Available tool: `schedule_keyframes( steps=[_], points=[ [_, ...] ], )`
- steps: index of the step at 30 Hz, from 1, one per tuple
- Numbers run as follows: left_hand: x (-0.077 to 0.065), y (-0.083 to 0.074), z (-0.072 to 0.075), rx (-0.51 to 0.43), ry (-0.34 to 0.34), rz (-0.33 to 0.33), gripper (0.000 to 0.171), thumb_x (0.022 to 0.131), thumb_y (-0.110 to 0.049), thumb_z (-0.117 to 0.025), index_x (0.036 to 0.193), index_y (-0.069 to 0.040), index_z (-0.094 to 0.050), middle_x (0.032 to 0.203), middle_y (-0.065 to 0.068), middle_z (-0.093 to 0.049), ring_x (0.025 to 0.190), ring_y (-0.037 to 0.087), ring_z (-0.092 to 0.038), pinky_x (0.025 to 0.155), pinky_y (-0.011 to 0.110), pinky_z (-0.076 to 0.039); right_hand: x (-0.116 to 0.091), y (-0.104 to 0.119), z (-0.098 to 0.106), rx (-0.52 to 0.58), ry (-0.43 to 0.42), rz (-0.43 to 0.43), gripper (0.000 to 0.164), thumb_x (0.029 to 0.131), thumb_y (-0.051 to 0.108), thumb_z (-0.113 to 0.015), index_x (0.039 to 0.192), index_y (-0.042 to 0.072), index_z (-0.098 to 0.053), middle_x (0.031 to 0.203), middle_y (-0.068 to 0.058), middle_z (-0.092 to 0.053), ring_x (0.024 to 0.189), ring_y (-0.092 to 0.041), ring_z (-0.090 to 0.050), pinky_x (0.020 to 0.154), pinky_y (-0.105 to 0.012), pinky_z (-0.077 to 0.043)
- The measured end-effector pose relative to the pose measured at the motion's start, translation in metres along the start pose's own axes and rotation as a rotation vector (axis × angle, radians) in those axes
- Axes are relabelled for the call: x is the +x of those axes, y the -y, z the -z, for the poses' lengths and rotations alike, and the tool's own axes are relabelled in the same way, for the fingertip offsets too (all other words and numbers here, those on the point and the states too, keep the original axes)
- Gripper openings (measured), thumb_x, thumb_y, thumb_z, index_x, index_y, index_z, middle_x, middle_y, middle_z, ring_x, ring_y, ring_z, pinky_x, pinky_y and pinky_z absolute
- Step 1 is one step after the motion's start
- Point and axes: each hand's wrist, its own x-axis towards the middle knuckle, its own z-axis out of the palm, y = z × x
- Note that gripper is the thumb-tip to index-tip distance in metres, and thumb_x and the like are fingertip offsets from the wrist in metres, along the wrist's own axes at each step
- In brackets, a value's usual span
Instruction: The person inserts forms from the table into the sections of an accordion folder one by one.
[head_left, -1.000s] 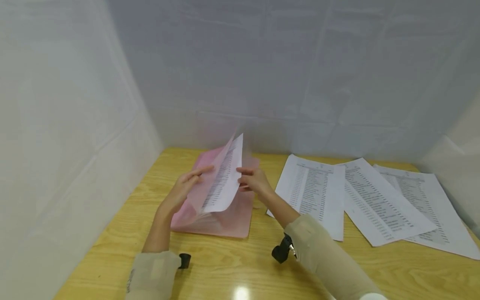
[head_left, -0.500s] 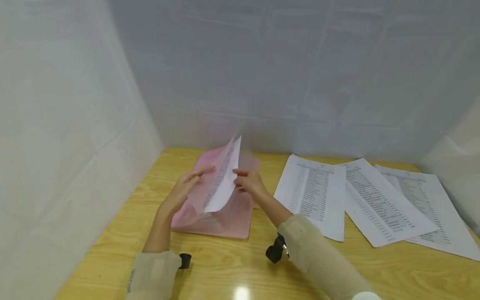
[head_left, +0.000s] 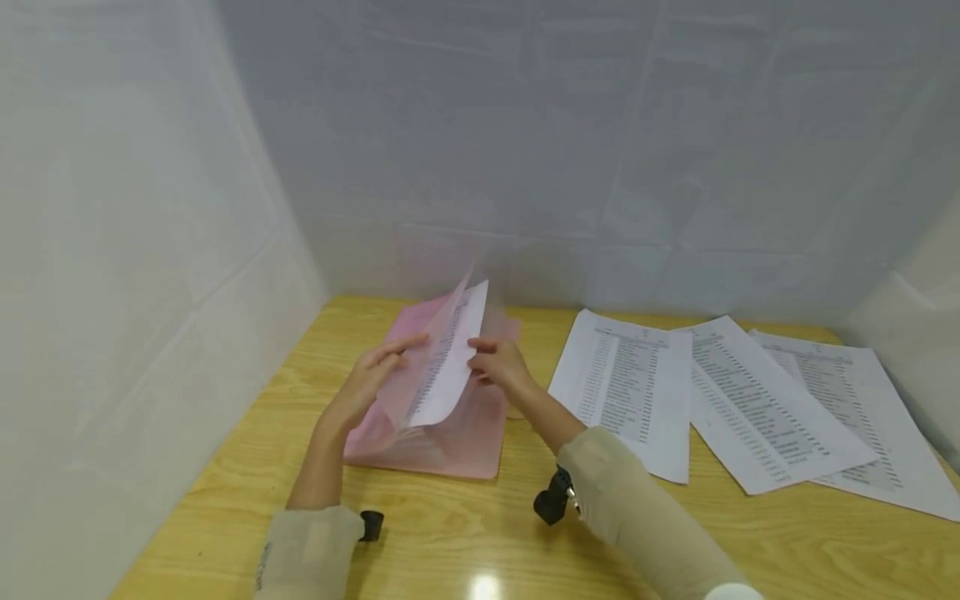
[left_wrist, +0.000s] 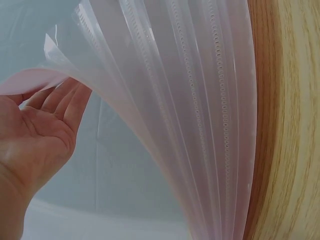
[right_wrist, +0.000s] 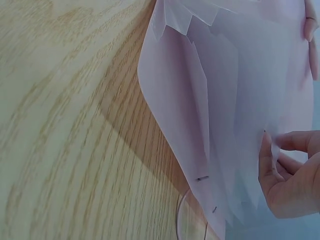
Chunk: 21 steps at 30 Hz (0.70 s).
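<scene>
A pink translucent expanding file folder (head_left: pixel 468 454) lies on the wooden table, its front cover lifted. My left hand (head_left: pixel 366 380) holds that raised cover by its edge, thumb on one side and fingers on the other in the left wrist view. Several pleated pockets (left_wrist: pixel 190 100) fan out beside it there. Between finger and thumb, my right hand (head_left: pixel 501 363) pinches the right edge of a printed sheet of paper (head_left: pixel 450 371). This sheet stands tilted behind the cover, and its left part is hidden by the folder. Which pocket it is in, I cannot tell.
To the right lie overlapping printed sheets (head_left: pixel 622 392), the farthest one (head_left: pixel 892 425) near the right wall. White sheeting (head_left: pixel 600 167) encloses the table (head_left: pixel 450 542) at the back and sides. A thin elastic cord (right_wrist: pixel 179 212) loops from the folder's edge.
My right hand has shifted slightly left with the sheet, whose top corner now sits lower beside the cover. The left hand has stayed nearly still on the cover.
</scene>
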Motion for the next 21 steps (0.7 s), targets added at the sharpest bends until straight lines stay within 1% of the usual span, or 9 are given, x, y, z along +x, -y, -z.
schedule_keyframes(
  steps=[3,8,12,15,21],
  points=[
    [0.0,-0.001,-0.001,0.003,-0.013,0.008,0.037,0.096,-0.004,-0.036,0.128,0.009,-0.047,0.133,0.019,-0.045,0.125,0.022,-0.035,0.097,0.024,-0.026,-0.001,0.001,0.006,0.016,0.014,0.014,0.035,0.084,0.0,-0.057,0.118,-0.004,-0.059,0.104,-0.018,-0.063,0.066,-0.017,-0.061,0.059,-0.03,-0.051],
    [0.0,0.0,-0.001,0.008,-0.025,-0.023,0.036,0.096,-0.002,-0.034,0.126,0.012,-0.047,0.131,0.024,-0.045,0.124,0.022,-0.036,0.095,0.022,-0.029,-0.003,0.005,0.026,0.03,0.048,0.054,0.029,0.087,0.001,-0.056,0.114,-0.006,-0.06,0.104,-0.02,-0.063,0.072,-0.02,-0.064,0.061,-0.029,-0.051],
    [-0.001,0.0,0.001,0.016,-0.03,-0.051,0.035,0.096,0.001,-0.033,0.125,0.014,-0.047,0.129,0.025,-0.046,0.123,0.021,-0.038,0.094,0.022,-0.031,-0.008,0.008,0.049,0.011,0.077,0.068,0.029,0.09,0.003,-0.054,0.116,-0.008,-0.058,0.111,-0.024,-0.06,0.075,-0.019,-0.065,0.063,-0.03,-0.051],
    [-0.001,0.001,0.002,0.027,-0.029,-0.059,0.035,0.096,0.0,-0.033,0.125,0.013,-0.048,0.129,0.025,-0.046,0.123,0.021,-0.038,0.094,0.022,-0.031,-0.013,0.01,0.068,-0.006,0.084,0.071,0.031,0.09,0.004,-0.053,0.119,-0.009,-0.056,0.114,-0.025,-0.058,0.074,-0.016,-0.064,0.064,-0.03,-0.051],
    [-0.002,0.001,0.005,0.034,-0.034,-0.03,0.036,0.097,-0.004,-0.033,0.126,0.01,-0.048,0.131,0.022,-0.046,0.124,0.022,-0.037,0.094,0.021,-0.03,-0.024,0.013,0.108,-0.031,0.053,0.088,0.034,0.091,0.008,-0.055,0.121,-0.007,-0.054,0.115,-0.022,-0.059,0.079,-0.018,-0.065,0.066,-0.029,-0.051]
  ],
)
